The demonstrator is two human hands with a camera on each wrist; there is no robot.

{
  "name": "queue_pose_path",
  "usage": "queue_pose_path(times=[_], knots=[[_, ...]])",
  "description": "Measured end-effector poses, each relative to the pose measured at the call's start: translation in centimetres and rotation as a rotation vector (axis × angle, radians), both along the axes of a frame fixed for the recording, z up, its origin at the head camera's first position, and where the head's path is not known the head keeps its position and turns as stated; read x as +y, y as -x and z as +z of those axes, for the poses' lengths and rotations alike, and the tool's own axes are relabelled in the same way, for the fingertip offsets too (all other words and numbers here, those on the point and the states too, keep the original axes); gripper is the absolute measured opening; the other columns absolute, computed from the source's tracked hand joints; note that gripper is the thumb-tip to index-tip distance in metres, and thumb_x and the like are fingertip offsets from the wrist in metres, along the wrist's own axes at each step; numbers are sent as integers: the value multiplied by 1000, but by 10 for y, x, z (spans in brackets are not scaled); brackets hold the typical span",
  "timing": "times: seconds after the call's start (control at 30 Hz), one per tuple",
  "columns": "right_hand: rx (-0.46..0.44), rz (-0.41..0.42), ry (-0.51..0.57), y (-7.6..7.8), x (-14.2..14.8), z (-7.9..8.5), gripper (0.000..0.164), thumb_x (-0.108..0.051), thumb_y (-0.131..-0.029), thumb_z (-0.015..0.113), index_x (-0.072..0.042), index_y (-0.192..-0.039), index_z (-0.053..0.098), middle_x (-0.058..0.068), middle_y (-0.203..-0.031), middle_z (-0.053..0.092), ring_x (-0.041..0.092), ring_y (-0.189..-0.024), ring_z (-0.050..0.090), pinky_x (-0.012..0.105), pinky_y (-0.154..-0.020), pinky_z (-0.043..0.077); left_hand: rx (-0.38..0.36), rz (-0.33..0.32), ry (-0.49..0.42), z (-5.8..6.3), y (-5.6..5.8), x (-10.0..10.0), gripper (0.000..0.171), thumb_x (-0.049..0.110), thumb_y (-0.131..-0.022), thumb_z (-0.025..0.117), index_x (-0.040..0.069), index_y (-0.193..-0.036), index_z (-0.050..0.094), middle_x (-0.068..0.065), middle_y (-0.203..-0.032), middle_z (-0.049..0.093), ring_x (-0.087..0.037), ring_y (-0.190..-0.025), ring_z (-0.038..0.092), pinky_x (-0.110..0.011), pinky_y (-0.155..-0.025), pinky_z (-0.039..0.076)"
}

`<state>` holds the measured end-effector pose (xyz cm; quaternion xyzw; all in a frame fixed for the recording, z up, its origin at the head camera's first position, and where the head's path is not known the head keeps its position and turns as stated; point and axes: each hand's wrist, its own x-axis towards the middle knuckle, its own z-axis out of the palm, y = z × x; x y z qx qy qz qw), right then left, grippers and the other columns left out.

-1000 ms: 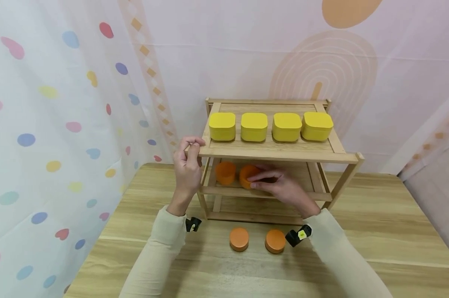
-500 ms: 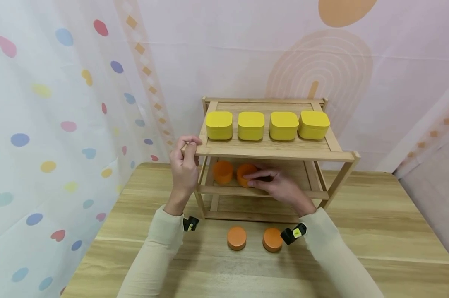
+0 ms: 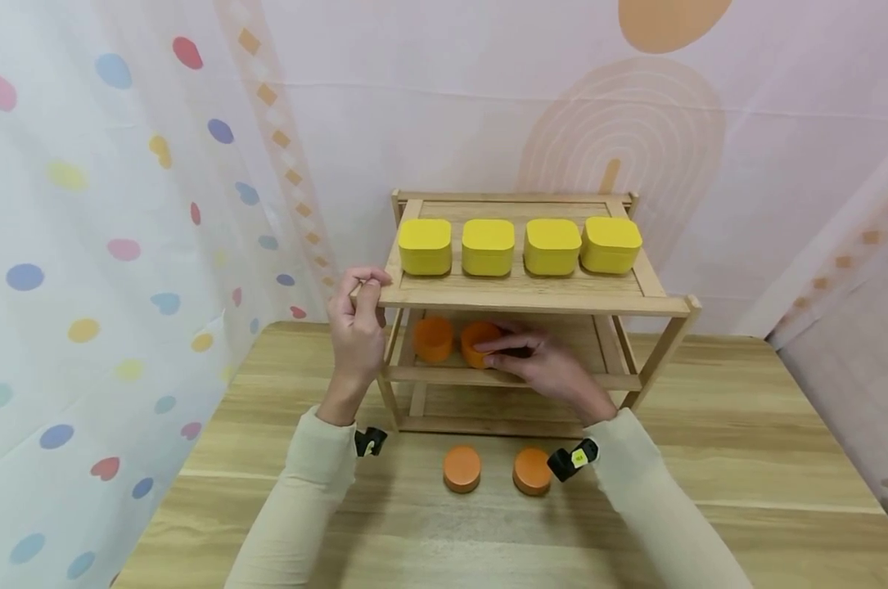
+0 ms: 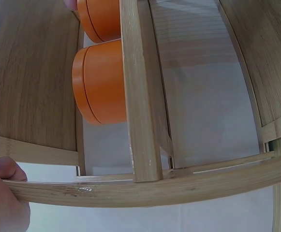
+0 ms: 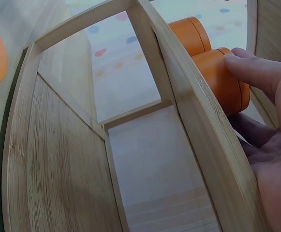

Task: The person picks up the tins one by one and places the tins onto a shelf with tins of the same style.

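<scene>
A wooden rack (image 3: pixel 532 306) with three levels stands on the table. My left hand (image 3: pixel 357 339) holds the front left corner of its top shelf, thumb in front. On the middle shelf, my right hand (image 3: pixel 550 366) grips a round orange tin (image 3: pixel 475 350) between thumb and fingers; part of the tin lies hidden behind them. Just left of it sits a second orange tin (image 3: pixel 433 340). From the left wrist, that tin (image 4: pixel 104 82) shows a lid seam. In the right wrist view, thumb and fingers lie on opposite sides of the held tin (image 5: pixel 217 79).
Several yellow boxes (image 3: pixel 488 247) with rounded corners stand in a row on the top shelf. Two more orange tins, one to the left (image 3: pixel 462 469) and one to the right (image 3: pixel 531 471), rest on the table before the rack. A patterned curtain (image 3: pixel 444 123) hangs behind.
The head view has shifted slightly, so everything appears a little further left. Both hands keep their holds, and the tins stay in the same places on the rack and table.
</scene>
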<state>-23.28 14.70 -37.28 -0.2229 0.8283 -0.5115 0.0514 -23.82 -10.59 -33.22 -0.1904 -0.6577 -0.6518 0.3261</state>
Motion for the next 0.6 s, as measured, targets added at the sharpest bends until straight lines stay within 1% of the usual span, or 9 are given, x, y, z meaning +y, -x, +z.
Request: queue_pose_path(times=[0.17, 0.27, 0.4, 0.5, 0.6], knots=[[40, 11, 7, 1, -1, -2, 22, -22, -91, 72, -19, -112, 77, 3, -151, 47, 23, -143, 38, 49, -112, 35, 1, -5, -2, 0, -1, -1, 25, 10, -101, 40, -6, -97, 57, 5, -45, 33, -8, -38, 27, -22, -37, 24], [46, 19, 32, 1, -1, -2, 23, -20, -90, 72, -17, -113, 77, 2, -150, 47, 24, -141, 39, 48, -111, 36, 5, -9, -5, -1, -1, -1, 25, 10, -101, 40, -7, -97, 57, 5, -45, 33, -8, -39, 27, -22, -38, 24], [21, 6, 100, 0, 1, -2, 25, -18, -91, 72, -11, -115, 75, 3, -149, 46, 23, -139, 40, 40, -106, 40, 12, -9, -2, -1, 1, -1, 25, 11, -101, 40, -7, -97, 57, 5, -45, 32, -9, -39, 27, -23, -38, 24], [26, -7, 167, -1, 2, -3, 25, -13, -91, 71, -5, -115, 73, 6, -148, 47, 25, -137, 42, 36, -101, 44, 13, -9, 4, -1, 1, -1, 26, 11, -102, 40, -7, -98, 57, 4, -45, 32, -9, -38, 26, -23, -38, 24], [73, -13, 204, -3, 3, -3, 23, -10, -92, 70, -2, -114, 73, 9, -145, 49, 26, -135, 44, 39, -101, 46, 12, -4, 6, -1, 1, -1, 25, 11, -101, 40, -8, -98, 56, 4, -45, 32, -9, -39, 27, -23, -38, 24]])
